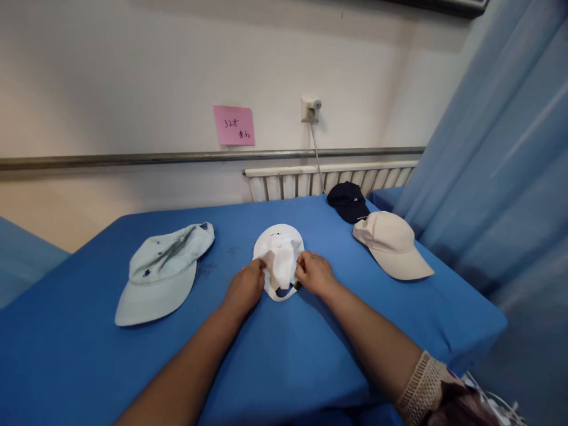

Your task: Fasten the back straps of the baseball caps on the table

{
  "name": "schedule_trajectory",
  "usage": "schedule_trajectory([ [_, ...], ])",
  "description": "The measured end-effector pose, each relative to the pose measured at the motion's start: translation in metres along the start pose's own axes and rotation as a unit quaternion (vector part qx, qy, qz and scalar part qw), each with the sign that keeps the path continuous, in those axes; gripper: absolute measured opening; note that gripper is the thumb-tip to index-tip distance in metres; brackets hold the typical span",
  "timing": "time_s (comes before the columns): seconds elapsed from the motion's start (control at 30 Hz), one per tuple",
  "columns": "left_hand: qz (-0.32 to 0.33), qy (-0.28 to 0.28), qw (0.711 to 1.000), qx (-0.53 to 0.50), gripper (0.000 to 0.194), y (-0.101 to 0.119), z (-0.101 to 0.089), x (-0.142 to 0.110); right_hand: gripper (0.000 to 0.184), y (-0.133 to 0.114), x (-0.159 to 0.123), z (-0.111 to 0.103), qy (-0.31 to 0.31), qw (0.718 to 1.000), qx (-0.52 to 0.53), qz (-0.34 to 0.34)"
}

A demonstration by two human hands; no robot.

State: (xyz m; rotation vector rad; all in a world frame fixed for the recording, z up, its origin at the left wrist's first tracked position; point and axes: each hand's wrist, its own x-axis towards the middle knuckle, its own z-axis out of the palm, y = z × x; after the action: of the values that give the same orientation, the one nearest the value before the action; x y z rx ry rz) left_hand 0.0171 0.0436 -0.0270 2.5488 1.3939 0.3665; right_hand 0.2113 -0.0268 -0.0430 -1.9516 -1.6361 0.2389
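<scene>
A white baseball cap (280,260) lies on the blue-covered table in front of me, its brim pointing away and its crown partly caved in. The back strap with a dark buckle curves toward me. My left hand (247,285) pinches the cap's left edge, fingers closed. On the opposite edge, just above the buckle, my right hand (314,271) has its thumb and fingers pressed together on the fabric. A pale blue cap (166,269) rests to the left. Over on the right are a beige cap (393,239) and, behind it, a dark navy cap (347,201).
The table's blue cover (284,355) spreads around the caps. Behind it stand a white radiator (284,184) and a metal rail (177,158). A cord hangs from a wall socket (309,110). Blue curtains (501,148) drape at the right; a pink note (234,125) is on the wall.
</scene>
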Motion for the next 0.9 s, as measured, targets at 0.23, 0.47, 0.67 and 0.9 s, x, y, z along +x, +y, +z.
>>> schedule_trajectory([
  [0.23,-0.054,0.191,0.941,-0.276,0.035,-0.014,-0.020,-0.005,0.012,0.018,0.010,0.002,0.118,0.969,0.208,0.062],
  [0.47,-0.134,0.204,0.888,-0.389,0.037,-0.037,-0.023,0.007,0.012,0.010,0.006,-0.004,0.119,0.966,0.227,0.018],
  [0.67,-0.163,0.202,0.891,-0.373,0.036,-0.055,-0.029,0.012,0.011,-0.034,-0.037,-0.024,0.013,0.957,0.145,-0.252],
  [0.9,-0.188,0.171,0.917,-0.308,0.035,-0.080,-0.039,0.016,0.016,-0.018,-0.021,-0.009,0.109,0.963,0.233,-0.084],
])
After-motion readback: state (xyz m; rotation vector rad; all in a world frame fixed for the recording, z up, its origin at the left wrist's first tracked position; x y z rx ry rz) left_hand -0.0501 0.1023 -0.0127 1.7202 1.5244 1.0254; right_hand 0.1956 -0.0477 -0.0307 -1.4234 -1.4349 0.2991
